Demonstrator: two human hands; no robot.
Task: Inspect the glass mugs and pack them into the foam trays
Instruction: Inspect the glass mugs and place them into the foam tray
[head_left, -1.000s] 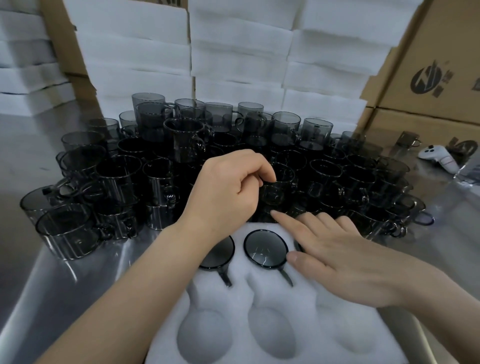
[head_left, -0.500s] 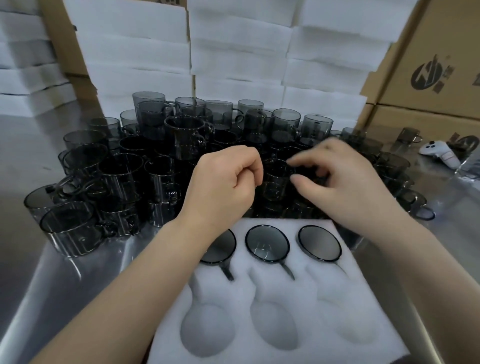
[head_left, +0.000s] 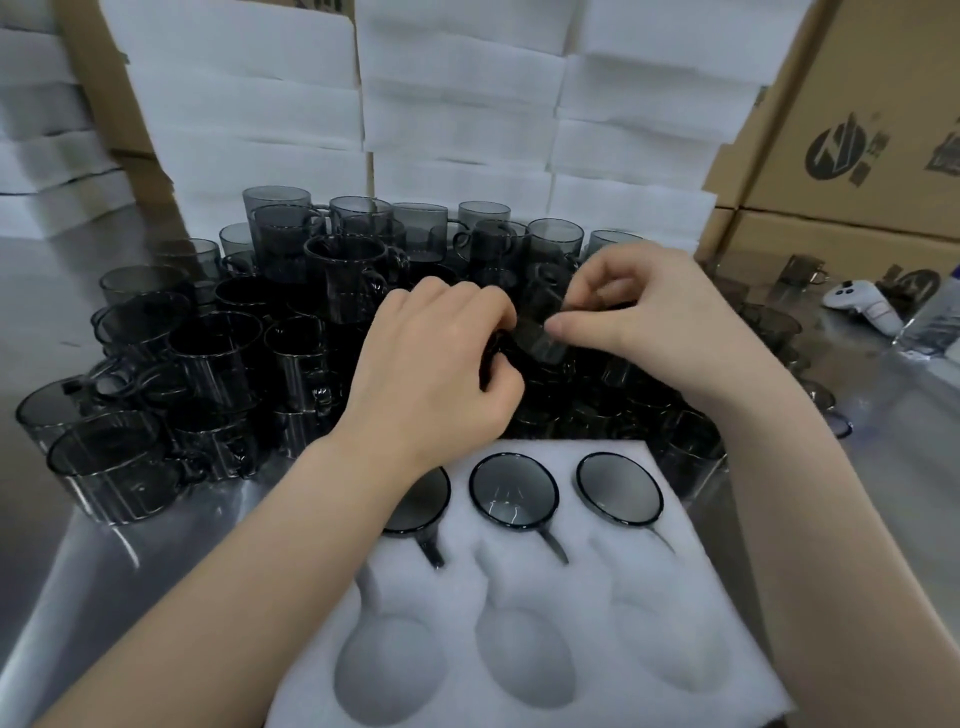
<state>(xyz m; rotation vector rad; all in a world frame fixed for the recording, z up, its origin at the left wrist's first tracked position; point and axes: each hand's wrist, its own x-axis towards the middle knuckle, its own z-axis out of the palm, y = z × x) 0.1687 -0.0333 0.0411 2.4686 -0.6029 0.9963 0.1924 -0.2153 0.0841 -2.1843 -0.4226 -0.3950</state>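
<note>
Mug (head_left: 543, 332): smoky glass, probably light, stiff, slippery, fragile.
Left hand (head_left: 441, 364): fingers curled on its handle.
Right hand (head_left: 639, 317): pinching its wall.
Hold: handle and wall, gently.

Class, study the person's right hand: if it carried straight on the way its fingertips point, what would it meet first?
The glass mug that the right hand itself pinches. Just beyond the mug comes the left hand with its curled fingers, probably level with it, though depth is unclear.

Right hand (head_left: 641, 312) now off the foam tray (head_left: 524, 587), up at 12 o'clock, joining left hand (head_left: 441, 364) gripping a raised mug (head_left: 540, 332)
</note>
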